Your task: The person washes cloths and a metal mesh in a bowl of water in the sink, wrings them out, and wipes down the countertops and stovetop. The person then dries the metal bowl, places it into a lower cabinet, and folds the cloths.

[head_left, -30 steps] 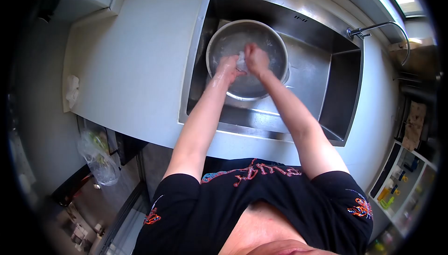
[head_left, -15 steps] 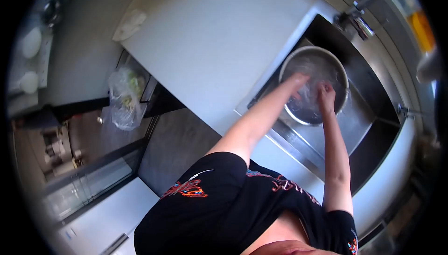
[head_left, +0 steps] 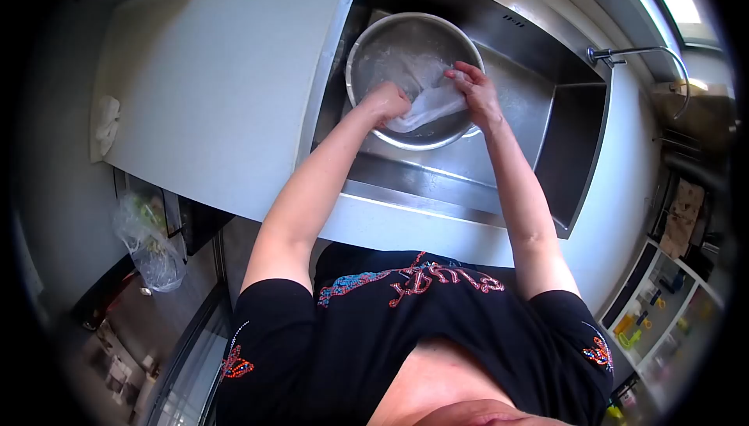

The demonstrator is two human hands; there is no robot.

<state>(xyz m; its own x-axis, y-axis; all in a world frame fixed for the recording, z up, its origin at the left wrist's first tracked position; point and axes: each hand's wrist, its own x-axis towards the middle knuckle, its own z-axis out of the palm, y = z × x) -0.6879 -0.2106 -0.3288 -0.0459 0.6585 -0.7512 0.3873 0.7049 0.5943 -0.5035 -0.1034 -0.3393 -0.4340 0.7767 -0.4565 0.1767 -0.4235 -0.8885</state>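
Observation:
A thin, wet white cloth (head_left: pixel 437 104) is stretched between my two hands over a round metal basin (head_left: pixel 356 44). My left hand (head_left: pixel 386 104) is closed in a fist on the cloth's left end, at the basin's near left side. On the right, my right hand (head_left: pixel 477 94) grips the other end near the rim, thumb and fingers pinching it. Part of the cloth trails toward the basin's middle, where water and some foam show. The basin stands inside a stainless steel sink (head_left: pixel 515 141).
A white countertop (head_left: pixel 211 83) runs left of the sink. On its far left lies a crumpled white cloth (head_left: pixel 108 123). A clear plastic bag with greens (head_left: pixel 152 239) hangs below the counter edge. A thin curved tap (head_left: pixel 655 50) rises at the right.
My hands have come up from down in the basin, and the white cloth now shows spread between them. The view has turned, so the sink sits nearer the middle.

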